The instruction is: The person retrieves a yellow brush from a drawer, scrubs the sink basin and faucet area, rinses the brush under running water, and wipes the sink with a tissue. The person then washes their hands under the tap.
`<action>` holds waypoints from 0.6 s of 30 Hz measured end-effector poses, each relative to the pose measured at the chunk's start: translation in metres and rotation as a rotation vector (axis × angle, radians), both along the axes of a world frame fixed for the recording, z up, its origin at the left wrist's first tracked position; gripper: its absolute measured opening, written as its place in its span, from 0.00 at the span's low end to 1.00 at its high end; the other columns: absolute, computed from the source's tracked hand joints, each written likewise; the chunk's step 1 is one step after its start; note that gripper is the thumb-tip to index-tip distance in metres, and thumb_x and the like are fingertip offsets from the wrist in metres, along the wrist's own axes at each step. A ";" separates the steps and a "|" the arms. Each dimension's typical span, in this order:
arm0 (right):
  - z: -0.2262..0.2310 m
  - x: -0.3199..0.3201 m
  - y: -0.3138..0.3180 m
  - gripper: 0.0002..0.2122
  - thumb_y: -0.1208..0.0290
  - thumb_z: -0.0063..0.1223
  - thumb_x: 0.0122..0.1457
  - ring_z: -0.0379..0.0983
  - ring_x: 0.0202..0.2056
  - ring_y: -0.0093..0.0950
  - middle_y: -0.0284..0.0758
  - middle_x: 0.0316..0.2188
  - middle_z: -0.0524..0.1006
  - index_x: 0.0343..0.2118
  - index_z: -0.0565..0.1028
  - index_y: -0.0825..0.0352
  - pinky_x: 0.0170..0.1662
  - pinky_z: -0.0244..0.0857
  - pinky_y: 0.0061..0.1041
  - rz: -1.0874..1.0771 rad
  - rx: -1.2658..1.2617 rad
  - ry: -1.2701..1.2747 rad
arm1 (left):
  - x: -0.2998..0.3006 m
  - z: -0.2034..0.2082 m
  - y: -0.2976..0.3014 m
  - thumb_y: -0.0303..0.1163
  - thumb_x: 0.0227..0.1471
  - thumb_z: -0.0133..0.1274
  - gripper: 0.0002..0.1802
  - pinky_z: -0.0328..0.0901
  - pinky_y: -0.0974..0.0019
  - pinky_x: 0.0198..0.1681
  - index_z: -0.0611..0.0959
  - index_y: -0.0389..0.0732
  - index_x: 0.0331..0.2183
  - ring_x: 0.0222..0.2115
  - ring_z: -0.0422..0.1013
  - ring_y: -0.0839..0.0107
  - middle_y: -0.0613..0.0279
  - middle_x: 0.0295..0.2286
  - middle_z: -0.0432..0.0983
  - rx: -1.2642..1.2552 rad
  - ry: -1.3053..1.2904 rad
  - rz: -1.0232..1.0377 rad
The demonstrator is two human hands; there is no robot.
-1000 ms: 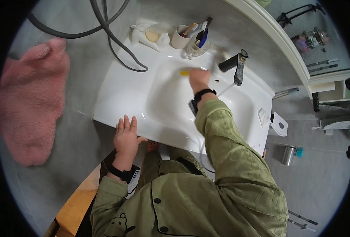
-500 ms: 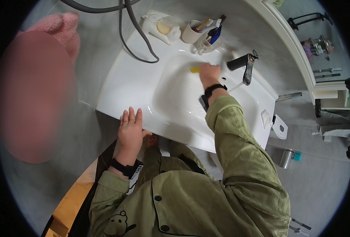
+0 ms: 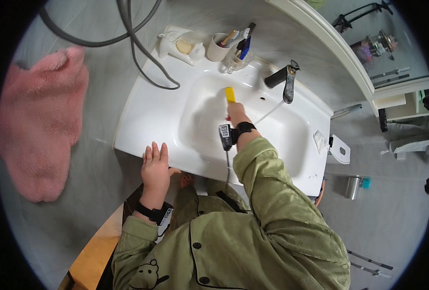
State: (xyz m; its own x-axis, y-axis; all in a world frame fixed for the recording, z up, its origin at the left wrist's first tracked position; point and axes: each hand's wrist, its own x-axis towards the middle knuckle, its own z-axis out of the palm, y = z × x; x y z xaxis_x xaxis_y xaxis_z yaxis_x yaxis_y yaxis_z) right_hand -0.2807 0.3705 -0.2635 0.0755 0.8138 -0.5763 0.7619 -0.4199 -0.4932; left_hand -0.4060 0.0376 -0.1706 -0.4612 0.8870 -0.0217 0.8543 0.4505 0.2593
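Note:
My right hand (image 3: 237, 113) is closed around a yellow, flat-ended thing (image 3: 230, 95) inside the white washbasin (image 3: 142, 116). Its yellow end sticks out past my fingers toward the back wall of the bowl, and a bit of red shows at my palm. Whether it is a brush or a sponge, I cannot tell. My left hand (image 3: 156, 166) lies flat on the basin's front left edge, fingers stretched and holding nothing. A thin stream of water runs from the black tap (image 3: 284, 79) into the bowl.
Along the back rim stand a white soap dish (image 3: 181, 47) with soap, a white cup (image 3: 218, 47) and a clear glass holder (image 3: 237, 62) with brushes. A grey hose (image 3: 144, 67) loops onto the left rim. A pink towel (image 3: 43, 125) hangs at left; crumpled tissue (image 3: 320, 141) lies at right.
My right hand has drawn back toward me and left from near the drain hole, and the yellow end now points away from me. My left hand stays on the basin's edge.

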 end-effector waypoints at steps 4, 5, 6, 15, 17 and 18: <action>0.019 -0.025 -0.014 0.14 0.54 0.47 0.57 0.62 0.19 0.26 0.29 0.20 0.65 0.29 0.70 0.63 0.23 0.62 0.29 -0.409 -0.205 0.786 | 0.006 0.008 0.008 0.48 0.25 0.66 0.49 0.58 0.54 0.54 0.70 0.39 0.52 0.51 0.62 0.47 0.41 0.50 0.65 -0.025 0.038 -0.019; 0.031 -0.027 -0.017 0.16 0.51 0.47 0.57 0.57 0.17 0.24 0.27 0.19 0.63 0.27 0.68 0.61 0.22 0.58 0.26 -0.502 -0.261 0.893 | 0.007 0.010 0.010 0.48 0.24 0.66 0.49 0.58 0.54 0.54 0.70 0.39 0.52 0.50 0.63 0.47 0.41 0.50 0.65 -0.033 0.046 -0.021; 0.043 -0.028 -0.019 0.16 0.48 0.46 0.57 0.57 0.18 0.23 0.26 0.18 0.62 0.26 0.67 0.57 0.23 0.55 0.25 -0.594 -0.374 0.938 | 0.008 0.012 0.012 0.49 0.24 0.66 0.49 0.58 0.54 0.54 0.70 0.39 0.51 0.50 0.63 0.47 0.41 0.50 0.65 -0.028 0.059 -0.027; 0.047 -0.041 0.043 0.22 0.42 0.30 0.58 0.55 0.20 0.24 0.24 0.18 0.61 0.22 0.62 0.56 0.27 0.55 0.28 -1.362 -0.258 1.622 | 0.020 0.034 0.024 0.50 0.25 0.65 0.50 0.59 0.53 0.53 0.69 0.38 0.52 0.50 0.62 0.46 0.39 0.50 0.64 -0.032 0.090 -0.071; 0.036 -0.034 0.059 0.23 0.40 0.27 0.57 0.56 0.21 0.25 0.24 0.20 0.61 0.23 0.63 0.56 0.27 0.56 0.28 -1.466 -0.305 1.576 | 0.023 0.039 0.028 0.50 0.25 0.65 0.51 0.60 0.54 0.52 0.68 0.38 0.53 0.50 0.62 0.46 0.39 0.51 0.62 -0.051 0.083 -0.080; 0.034 -0.033 0.066 0.16 0.48 0.36 0.54 0.54 0.21 0.26 0.29 0.21 0.60 0.27 0.61 0.57 0.30 0.55 0.34 -1.493 -0.269 1.586 | 0.023 0.040 0.032 0.53 0.25 0.64 0.52 0.61 0.55 0.52 0.68 0.38 0.53 0.51 0.62 0.46 0.39 0.51 0.62 -0.049 0.107 -0.080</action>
State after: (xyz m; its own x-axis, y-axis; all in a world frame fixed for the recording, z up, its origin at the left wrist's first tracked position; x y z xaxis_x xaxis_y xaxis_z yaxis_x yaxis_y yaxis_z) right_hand -0.3138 0.4369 -0.2300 -0.1217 0.5370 -0.8348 -0.9543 -0.2946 -0.0505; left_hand -0.3834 0.0693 -0.1306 -0.3914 0.9200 -0.0207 0.9094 0.3902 0.1438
